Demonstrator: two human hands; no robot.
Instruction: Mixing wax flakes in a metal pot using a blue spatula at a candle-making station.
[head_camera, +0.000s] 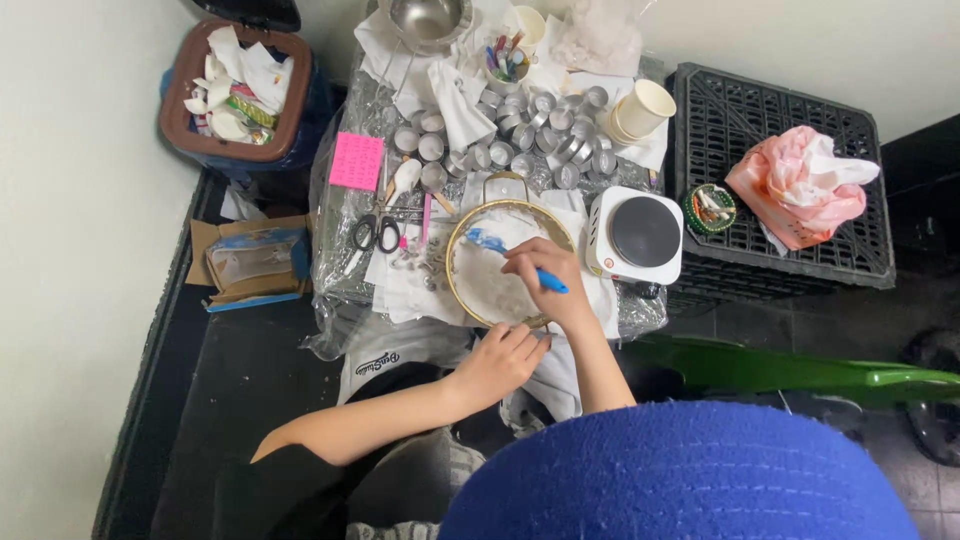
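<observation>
A round bowl with a gold rim (455, 243) holds white flaky material and sits at the near edge of a small cluttered table. My right hand (548, 283) is over the bowl, closed on a blue spoon-like tool (550, 281) whose blue end reaches into the white material. My left hand (500, 360) rests against the bowl's near rim, fingers curled on it.
Several small metal tealight cups (520, 125) cover the back of the table, with a paper cup (640, 108), scissors (376, 232), a pink note (356, 160) and a white hotplate (640, 235). A black crate (780, 140) stands right, a full bin (240, 90) left.
</observation>
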